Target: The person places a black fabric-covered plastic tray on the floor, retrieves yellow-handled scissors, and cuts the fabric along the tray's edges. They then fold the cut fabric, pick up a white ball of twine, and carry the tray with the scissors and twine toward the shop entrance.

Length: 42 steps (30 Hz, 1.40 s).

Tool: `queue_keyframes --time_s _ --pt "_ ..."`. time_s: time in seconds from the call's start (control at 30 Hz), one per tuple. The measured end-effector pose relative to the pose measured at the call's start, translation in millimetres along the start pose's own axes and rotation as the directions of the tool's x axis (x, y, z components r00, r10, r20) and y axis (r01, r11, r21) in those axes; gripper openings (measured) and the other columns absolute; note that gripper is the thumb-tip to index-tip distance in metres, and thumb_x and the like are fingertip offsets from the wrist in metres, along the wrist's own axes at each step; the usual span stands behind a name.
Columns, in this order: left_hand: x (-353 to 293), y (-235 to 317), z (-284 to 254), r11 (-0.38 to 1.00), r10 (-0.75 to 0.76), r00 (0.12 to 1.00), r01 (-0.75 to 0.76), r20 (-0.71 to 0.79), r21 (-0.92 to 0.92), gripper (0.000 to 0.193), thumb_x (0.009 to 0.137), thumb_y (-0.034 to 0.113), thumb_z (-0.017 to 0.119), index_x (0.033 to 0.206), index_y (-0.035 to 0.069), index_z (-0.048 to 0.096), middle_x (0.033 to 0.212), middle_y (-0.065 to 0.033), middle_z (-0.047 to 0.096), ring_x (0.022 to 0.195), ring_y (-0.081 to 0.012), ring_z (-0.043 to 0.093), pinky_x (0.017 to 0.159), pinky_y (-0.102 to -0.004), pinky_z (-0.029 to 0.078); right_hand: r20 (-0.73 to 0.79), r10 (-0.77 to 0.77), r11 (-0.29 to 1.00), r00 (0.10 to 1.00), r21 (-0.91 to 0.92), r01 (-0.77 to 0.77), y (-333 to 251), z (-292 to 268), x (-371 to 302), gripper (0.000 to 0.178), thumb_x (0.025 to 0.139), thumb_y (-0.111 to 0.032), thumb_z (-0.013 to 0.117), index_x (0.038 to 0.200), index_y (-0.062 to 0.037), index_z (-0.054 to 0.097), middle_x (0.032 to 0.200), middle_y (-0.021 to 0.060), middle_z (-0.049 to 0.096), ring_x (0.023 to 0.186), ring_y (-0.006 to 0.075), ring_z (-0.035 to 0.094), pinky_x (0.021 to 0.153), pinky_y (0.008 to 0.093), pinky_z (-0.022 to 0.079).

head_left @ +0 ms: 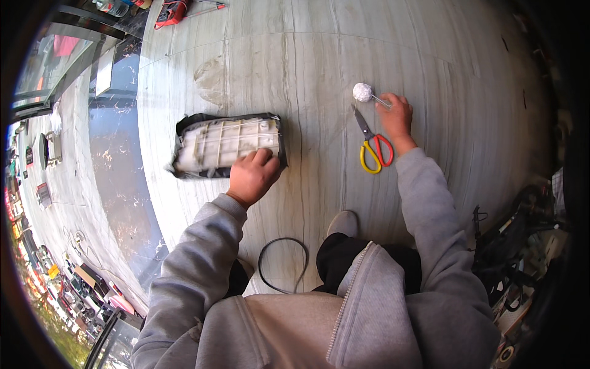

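A cream ribbed plastic panel with black covering wrapped round its edges lies on the floor at the left. Thin white string runs across its ribs. My left hand is closed on the panel's near edge, towards its right end; the fingertips are partly hidden. Farther right, my right hand pinches white string that leads to a small white ball of string. Just left of that hand lie scissors with one yellow and one red handle, their blades pointing at the ball.
A black cord loop lies on the floor near my shoes. Far off at the upper left is a red tool. Dark cluttered gear stands at the right, and a glass door at the left.
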<state>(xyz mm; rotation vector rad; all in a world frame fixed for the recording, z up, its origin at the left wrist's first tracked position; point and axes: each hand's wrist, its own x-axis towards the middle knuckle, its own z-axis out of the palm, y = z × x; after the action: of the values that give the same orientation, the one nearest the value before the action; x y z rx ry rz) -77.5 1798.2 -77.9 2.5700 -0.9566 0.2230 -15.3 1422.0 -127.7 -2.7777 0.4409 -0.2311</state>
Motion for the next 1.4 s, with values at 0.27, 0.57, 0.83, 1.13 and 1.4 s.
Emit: queue_keyframes --time_s 0.27,0.57,0.83,1.13,1.4 --pt "-27.4 14.8 17.1 0.964 -0.185 0.899 0.245 0.396 -0.107 0.014 0.082 0.022 0.066 0.093 0.014 0.063 0.089 -0.0037 0.061 0.075 -0.0261 0.064 0.059 -0.0378 0.053 0.045 -0.102 0.99 0.994 0.101 0.097 -11.0 9.3 3.4 0.014 0.084 -0.018 0.064 0.095 -0.0112 0.069 0.093 0.0121 0.067 0.087 0.0336 0.063 0.075 0.0406 0.051" --pt "39.0 5.4 3.1 0.243 -0.566 0.728 0.596 0.387 -0.765 0.068 0.088 0.018 0.069 0.144 0.008 0.031 0.138 -0.0246 0.041 0.117 -0.0286 0.054 0.092 -0.0352 0.048 0.327 -0.384 0.699 0.864 0.714 0.041 -88.1 -3.7 -38.4 0.023 0.091 -0.024 0.058 0.104 -0.0077 0.067 0.087 0.0132 0.067 0.08 0.0295 0.065 0.072 0.0366 0.05" --pt "22.5 -0.6 15.0 0.021 -0.66 0.597 0.622 0.456 -0.783 0.06 0.09 0.016 0.065 0.14 0.004 0.034 0.13 -0.0194 0.047 0.111 -0.0219 0.055 0.092 -0.0313 0.048 0.704 -0.461 0.862 0.54 0.21 0.462 -86.3 -7.5 -58.7 0.024 0.087 -0.031 0.061 0.1 -0.0113 0.066 0.093 0.0125 0.065 0.094 0.0328 0.061 0.075 0.0433 0.049" --pt "10.6 1.2 10.7 -0.047 -0.7 0.562 0.578 0.439 -0.815 0.049 0.09 0.012 0.062 0.133 0.0 0.042 0.118 -0.0137 0.055 0.096 -0.0164 0.057 0.08 -0.0281 0.05 0.278 -0.641 0.761 0.716 0.348 0.547 -129.5 28.7 -21.4 0.05 0.077 -0.018 0.072 0.123 -0.0153 0.052 0.123 0.0134 0.048 0.102 0.0351 0.057 0.085 0.0442 0.049" --pt "22.6 2.1 -26.8 -0.212 -0.576 0.665 0.44 0.475 -0.873 0.061 0.094 0.025 0.061 0.143 0.005 0.032 0.13 -0.0139 0.049 0.111 -0.0204 0.056 0.093 -0.0328 0.048 0.365 -0.573 0.616 0.734 0.782 0.092 -169.3 12.9 -36.3 0.056 0.071 -0.012 0.079 0.12 -0.0076 0.052 0.111 0.0129 0.058 0.098 0.029 0.061 0.081 0.0374 0.05"
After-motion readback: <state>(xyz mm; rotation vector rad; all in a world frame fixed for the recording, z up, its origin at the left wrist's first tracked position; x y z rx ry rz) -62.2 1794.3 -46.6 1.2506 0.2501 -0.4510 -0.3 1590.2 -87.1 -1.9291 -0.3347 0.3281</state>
